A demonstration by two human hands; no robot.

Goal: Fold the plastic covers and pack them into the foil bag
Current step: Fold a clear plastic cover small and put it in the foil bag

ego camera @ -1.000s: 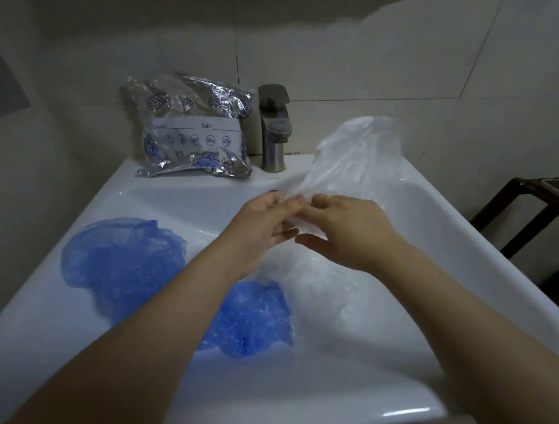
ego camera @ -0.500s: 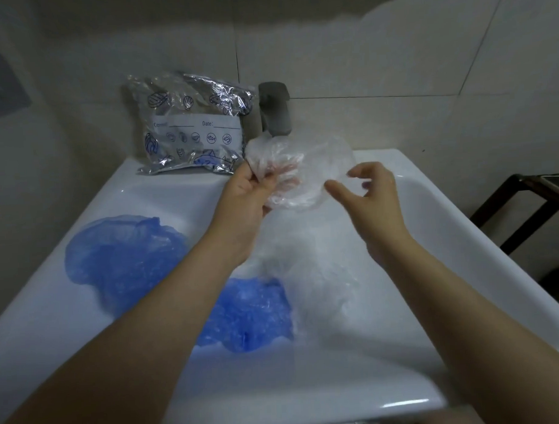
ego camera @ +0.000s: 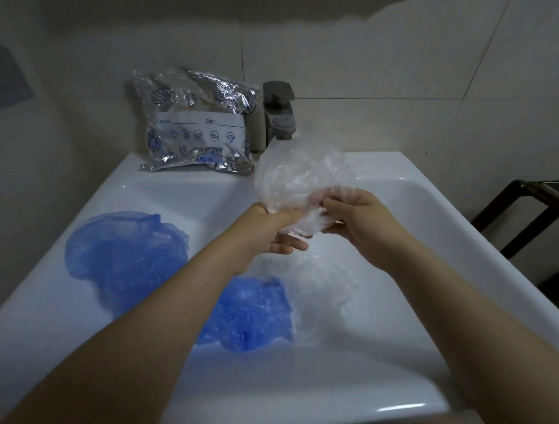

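**Clear cover in both hands, three more waiting in the sink**

While the foil bag (ego camera: 197, 132) leans against the wall at the back rim of the white sink (ego camera: 430, 206), just left of the grey tap (ego camera: 279, 113), a person holds one clear plastic cover (ego camera: 302, 182) above the basin; the left hand (ego camera: 272, 231) pinches its lower edge with thumb and curled fingers, and the right hand (ego camera: 357, 218) grips the same gathered edge from the other side, fingers closed on the plastic; the cover puffs up in a rounded, crumpled shape above both hands, so it reads as only partly folded.

Down in the basin lie three more covers, none of them folded: a large blue cover (ego camera: 124, 245) spread at the left, a smaller blue cover (ego camera: 253, 314) near the middle beneath the left forearm, and a second clear cover (ego camera: 322, 289) just beside it on the right, hard to trace against the white basin.

Whether the foil bag already holds anything cannot be told; its mouth is not visible; by this view the task looks early, with one cover in hand and three left to fold and pack.
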